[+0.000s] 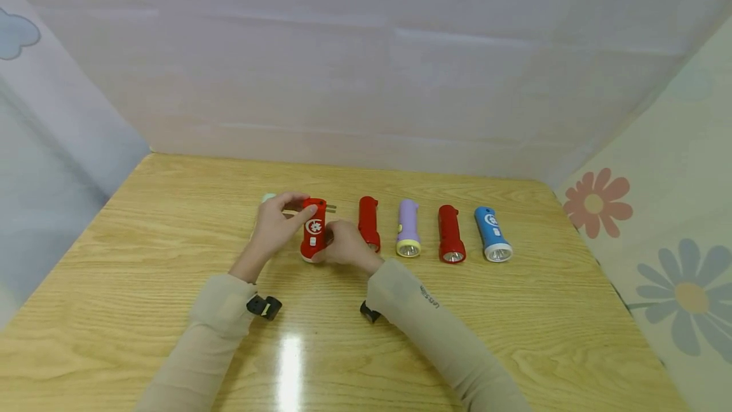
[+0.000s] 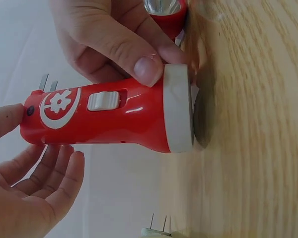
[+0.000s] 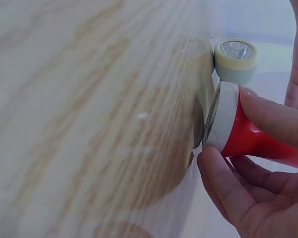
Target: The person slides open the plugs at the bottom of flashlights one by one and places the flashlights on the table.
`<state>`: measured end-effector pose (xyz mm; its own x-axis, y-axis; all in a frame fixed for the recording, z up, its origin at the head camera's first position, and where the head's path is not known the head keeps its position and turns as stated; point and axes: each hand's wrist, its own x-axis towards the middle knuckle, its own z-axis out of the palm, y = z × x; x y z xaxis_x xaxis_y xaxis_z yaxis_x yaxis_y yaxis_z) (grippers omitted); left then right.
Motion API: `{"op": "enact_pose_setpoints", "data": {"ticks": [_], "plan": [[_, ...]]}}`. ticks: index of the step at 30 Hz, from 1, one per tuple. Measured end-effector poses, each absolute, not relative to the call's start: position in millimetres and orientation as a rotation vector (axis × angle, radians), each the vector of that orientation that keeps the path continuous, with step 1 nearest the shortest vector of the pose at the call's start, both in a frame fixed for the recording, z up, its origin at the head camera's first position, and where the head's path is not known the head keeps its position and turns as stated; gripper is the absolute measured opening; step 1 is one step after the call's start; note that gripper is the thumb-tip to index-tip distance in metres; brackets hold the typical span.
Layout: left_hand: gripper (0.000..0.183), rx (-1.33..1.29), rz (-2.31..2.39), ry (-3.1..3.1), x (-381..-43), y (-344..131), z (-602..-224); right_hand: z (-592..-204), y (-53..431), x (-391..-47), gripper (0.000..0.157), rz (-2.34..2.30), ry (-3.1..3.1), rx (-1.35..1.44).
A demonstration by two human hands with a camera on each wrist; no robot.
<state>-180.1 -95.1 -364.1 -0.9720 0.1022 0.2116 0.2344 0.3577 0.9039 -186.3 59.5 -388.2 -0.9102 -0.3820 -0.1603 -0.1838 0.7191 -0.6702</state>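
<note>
A red flashlight (image 1: 314, 227) with a white rim, white slide switch and flower mark is between both hands. Its lens end faces down, at or just above the table; I cannot tell if it touches. Two metal plug prongs (image 1: 330, 208) stick out sideways near its tail. My left hand (image 1: 273, 224) holds the tail end, thumb near the dark spot, other fingers curled behind. My right hand (image 1: 345, 245) grips the rim end between thumb and fingers. A pale green flashlight (image 3: 236, 64) with a cream rim, mostly hidden by my left hand in the head view, lies close by.
Right of my hands lie a red flashlight (image 1: 368, 218), a lilac one with a yellow rim (image 1: 408, 224), another red one (image 1: 450, 231) and a blue one with a white rim (image 1: 492, 231). The wooden table (image 1: 515, 336) meets a pale cloth backdrop (image 1: 366, 100) behind.
</note>
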Motion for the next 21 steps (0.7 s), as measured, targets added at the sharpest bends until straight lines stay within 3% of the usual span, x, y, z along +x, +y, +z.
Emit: {"op": "enact_pose_setpoints", "data": {"ticks": [21], "plan": [[0.032, -0.216, -1.674, -2.426, -192, -87, -372, -391, 57, -183, 0.034, -1.153, 2.598, -0.342]]}}
